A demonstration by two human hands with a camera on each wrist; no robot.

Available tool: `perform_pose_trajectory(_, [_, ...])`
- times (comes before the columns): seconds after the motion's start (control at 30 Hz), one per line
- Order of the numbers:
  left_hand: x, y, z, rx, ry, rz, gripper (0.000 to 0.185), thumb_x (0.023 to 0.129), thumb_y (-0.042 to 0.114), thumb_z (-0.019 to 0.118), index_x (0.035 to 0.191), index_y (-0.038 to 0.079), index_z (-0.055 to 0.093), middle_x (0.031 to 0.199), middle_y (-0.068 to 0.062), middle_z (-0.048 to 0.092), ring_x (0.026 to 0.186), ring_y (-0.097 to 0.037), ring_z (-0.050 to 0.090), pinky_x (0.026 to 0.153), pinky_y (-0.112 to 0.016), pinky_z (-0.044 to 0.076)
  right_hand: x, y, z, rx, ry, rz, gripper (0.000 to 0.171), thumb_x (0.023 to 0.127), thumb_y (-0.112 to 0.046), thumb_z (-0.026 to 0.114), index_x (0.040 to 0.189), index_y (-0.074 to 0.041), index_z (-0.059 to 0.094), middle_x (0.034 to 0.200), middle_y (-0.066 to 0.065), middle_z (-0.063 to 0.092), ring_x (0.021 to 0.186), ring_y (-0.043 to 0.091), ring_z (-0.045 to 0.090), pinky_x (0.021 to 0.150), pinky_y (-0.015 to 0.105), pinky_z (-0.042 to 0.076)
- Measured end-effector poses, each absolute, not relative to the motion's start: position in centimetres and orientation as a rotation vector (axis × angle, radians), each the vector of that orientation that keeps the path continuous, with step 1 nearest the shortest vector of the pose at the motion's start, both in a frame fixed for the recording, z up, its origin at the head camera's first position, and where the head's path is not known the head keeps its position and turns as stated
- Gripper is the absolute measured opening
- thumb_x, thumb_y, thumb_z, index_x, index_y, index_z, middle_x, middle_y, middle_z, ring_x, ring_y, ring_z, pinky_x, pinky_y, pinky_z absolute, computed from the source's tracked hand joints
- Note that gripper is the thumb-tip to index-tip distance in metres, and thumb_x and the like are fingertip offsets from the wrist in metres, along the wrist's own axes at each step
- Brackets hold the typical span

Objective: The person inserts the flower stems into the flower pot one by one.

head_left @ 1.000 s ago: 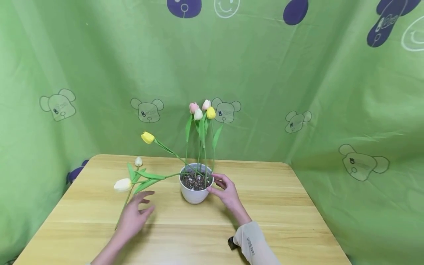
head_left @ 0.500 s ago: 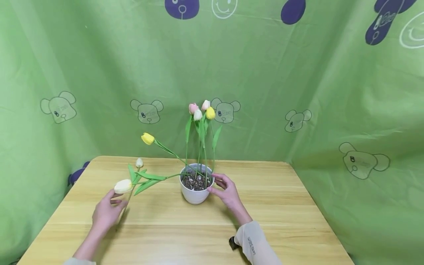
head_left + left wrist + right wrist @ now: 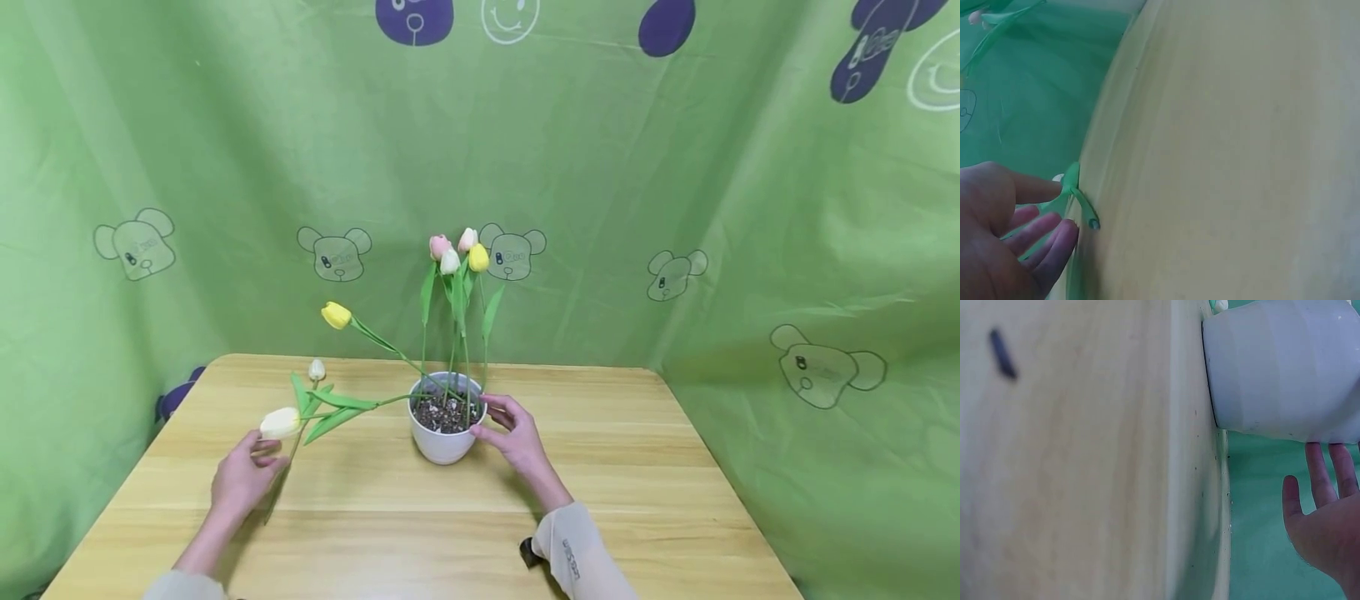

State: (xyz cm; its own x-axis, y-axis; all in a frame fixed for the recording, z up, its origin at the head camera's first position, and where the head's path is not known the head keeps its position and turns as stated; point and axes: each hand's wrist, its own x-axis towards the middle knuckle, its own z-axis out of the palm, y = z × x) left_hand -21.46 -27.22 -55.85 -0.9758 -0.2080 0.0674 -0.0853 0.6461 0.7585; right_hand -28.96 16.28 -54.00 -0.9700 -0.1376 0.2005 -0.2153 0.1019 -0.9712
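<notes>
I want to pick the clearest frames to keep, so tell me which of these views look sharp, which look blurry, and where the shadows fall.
Head view: evenly lit and sharp, with soft shadows on the table under the left hand and beside the white pot. Left wrist view: soft, the hand and green stem slightly blurred. Right wrist view: the table is smeared; the pot's wall is clearer.

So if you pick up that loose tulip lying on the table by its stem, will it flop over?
Probably a little. The loose tulip has a long thin stem with the bloom out at one end, so that end would likely droop. It looks light, so the left hand beside it should lift it easily. It seems unlikely to roll, since its leaves stick out sideways.
</notes>
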Motion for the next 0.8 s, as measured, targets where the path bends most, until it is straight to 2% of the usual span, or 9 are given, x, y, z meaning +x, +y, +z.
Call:
perform_pose_trajectory(0.23, [-22.1, -27.0, -56.3, 0.229, -2.701, -1.189, 0.049, 0.086, 0.013, 0.080, 0.129, -0.001, 0.060, 0.128, -0.021, 0.070, 0.102, -0.035, 0.073, 0.091, -0.055, 0.053, -28.9, 16.4, -53.9, 0.367, -2.285, 2.037, 0.059, 0.083, -0.001, 0.083, 0.137, -0.002, 0.061, 0.148, 0.020, 0.056, 0.137, 0.043, 0.054, 0.109, 0.056, 0.049])
perform_pose_trajectory(0.4, [-22.5, -27.1, -56.7, 0.241, -2.704, -1.143, 0.041, 0.084, 0.010, 0.079, 0.122, 0.001, 0.066, 0.120, -0.018, 0.075, 0.093, -0.027, 0.075, 0.082, -0.047, 0.052, -28.9, 16.4, -54.0, 0.359, -2.284, 2.031, 0.058, 0.083, -0.001, 0.083, 0.137, -0.002, 0.061, 0.147, 0.020, 0.056, 0.136, 0.043, 0.055, 0.110, 0.058, 0.048])
perform_pose_trajectory(0.5, [-22.6, -27.4, -56.6, 0.224, -2.698, -1.124, 0.042, 0.083, 0.008, 0.075, 0.123, -0.001, 0.065, 0.117, -0.018, 0.075, 0.092, -0.029, 0.076, 0.082, -0.050, 0.053, -29.0, 16.3, -54.2, 0.366, -2.281, 2.039, 0.058, 0.083, 0.000, 0.083, 0.137, -0.001, 0.060, 0.148, 0.021, 0.056, 0.137, 0.043, 0.054, 0.111, 0.057, 0.047])
perform_pose_trajectory(0.8, [-22.7, -27.8, -56.5, 0.195, -2.689, -1.172, 0.042, 0.082, 0.010, 0.074, 0.121, -0.004, 0.067, 0.109, -0.018, 0.077, 0.102, -0.043, 0.072, 0.095, -0.068, 0.048, -29.1, 16.4, -54.1, 0.347, -2.283, 2.026, 0.058, 0.082, -0.002, 0.084, 0.135, -0.003, 0.062, 0.146, 0.019, 0.058, 0.135, 0.042, 0.056, 0.109, 0.055, 0.050])
